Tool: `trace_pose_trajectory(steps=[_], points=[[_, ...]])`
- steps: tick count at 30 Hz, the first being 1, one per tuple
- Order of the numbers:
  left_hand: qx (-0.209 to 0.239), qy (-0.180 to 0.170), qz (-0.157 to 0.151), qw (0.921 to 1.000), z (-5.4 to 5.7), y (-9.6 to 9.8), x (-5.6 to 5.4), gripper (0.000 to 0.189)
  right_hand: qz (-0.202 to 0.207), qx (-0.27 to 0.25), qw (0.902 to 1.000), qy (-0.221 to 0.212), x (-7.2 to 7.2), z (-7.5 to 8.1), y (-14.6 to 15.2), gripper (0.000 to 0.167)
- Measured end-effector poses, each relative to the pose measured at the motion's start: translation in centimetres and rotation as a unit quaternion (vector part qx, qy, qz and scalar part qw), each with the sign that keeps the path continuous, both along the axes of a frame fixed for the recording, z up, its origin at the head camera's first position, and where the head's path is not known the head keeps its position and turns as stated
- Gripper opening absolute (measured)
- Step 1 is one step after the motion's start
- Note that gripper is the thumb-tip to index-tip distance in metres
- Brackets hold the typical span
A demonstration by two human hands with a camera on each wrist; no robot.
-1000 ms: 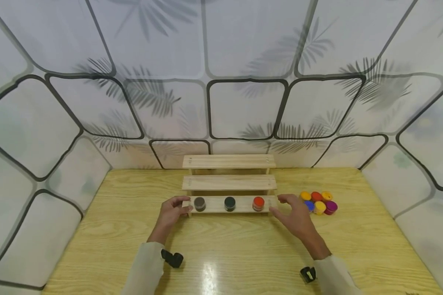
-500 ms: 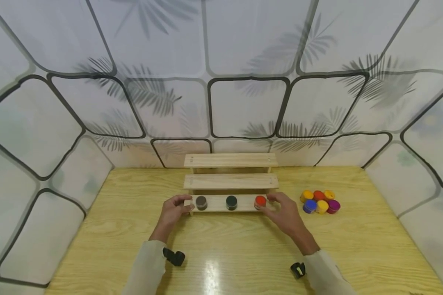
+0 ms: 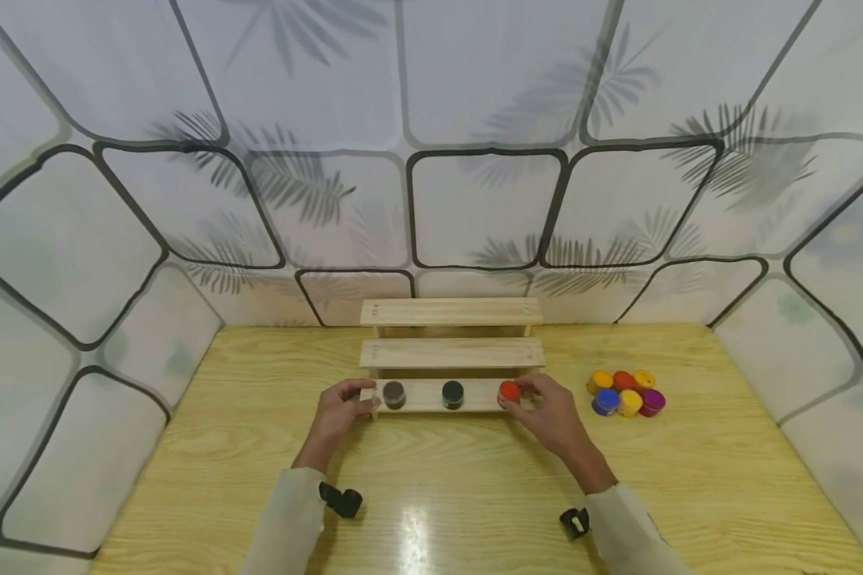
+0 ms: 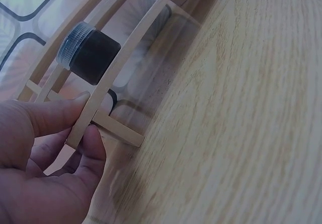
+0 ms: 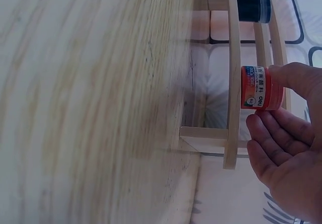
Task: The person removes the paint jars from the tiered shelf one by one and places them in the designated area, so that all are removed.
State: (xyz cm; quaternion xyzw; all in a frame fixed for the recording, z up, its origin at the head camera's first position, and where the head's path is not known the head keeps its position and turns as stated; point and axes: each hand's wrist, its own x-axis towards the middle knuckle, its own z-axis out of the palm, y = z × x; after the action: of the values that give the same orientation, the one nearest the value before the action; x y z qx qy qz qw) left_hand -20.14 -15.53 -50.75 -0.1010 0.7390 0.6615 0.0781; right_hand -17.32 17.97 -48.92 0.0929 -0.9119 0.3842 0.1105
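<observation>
A three-step wooden rack (image 3: 420,394) stands on the table, with three small paint jars along its lowest step. My left hand (image 3: 336,417) grips that step's left end, thumb on top and fingers curled below, as the left wrist view shows. Close to the thumb sits a dark brown jar (image 4: 95,57) with a clear lid. A dark green jar (image 3: 452,394) is at the middle. Toward the right end my right hand (image 3: 557,419) pinches a red jar (image 5: 257,88) between thumb and fingers; its labelled side shows in the right wrist view, and its base is at the step.
Right of the rack, several more jars are clustered on the wood-grain table (image 3: 431,479), among them a blue jar (image 3: 606,402) and a purple jar (image 3: 652,402). The rack's middle step (image 3: 451,352) and top step (image 3: 451,311) rise toward the patterned backdrop (image 3: 489,208).
My right hand has moved left from beside the rack's right end and taken hold of the red jar. The left hand keeps its grip on the step.
</observation>
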Motion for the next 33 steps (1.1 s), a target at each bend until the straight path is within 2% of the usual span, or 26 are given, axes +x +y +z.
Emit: trace_pose_trajectory(steps=[3,8,17,33], points=[[0.001,-0.003,-0.001,1.0,0.1,0.1,0.0,0.032,-0.001,-0.008,0.9999,-0.014,0.0,0.1,0.0,0.035],[0.0,-0.003,0.004,1.0,-0.3,0.1,-0.1,0.032,-0.005,-0.015,0.9999,-0.005,0.1,0.0,0.1,0.034],[0.012,-0.002,-0.004,0.9999,-0.1,0.1,0.1,0.034,-0.024,-0.015,0.9995,-0.011,0.8,0.2,1.0,0.035],[0.004,0.002,0.001,1.0,-0.3,0.0,0.0,0.033,-0.034,-0.009,0.9991,0.025,1.8,0.6,2.2,0.032]])
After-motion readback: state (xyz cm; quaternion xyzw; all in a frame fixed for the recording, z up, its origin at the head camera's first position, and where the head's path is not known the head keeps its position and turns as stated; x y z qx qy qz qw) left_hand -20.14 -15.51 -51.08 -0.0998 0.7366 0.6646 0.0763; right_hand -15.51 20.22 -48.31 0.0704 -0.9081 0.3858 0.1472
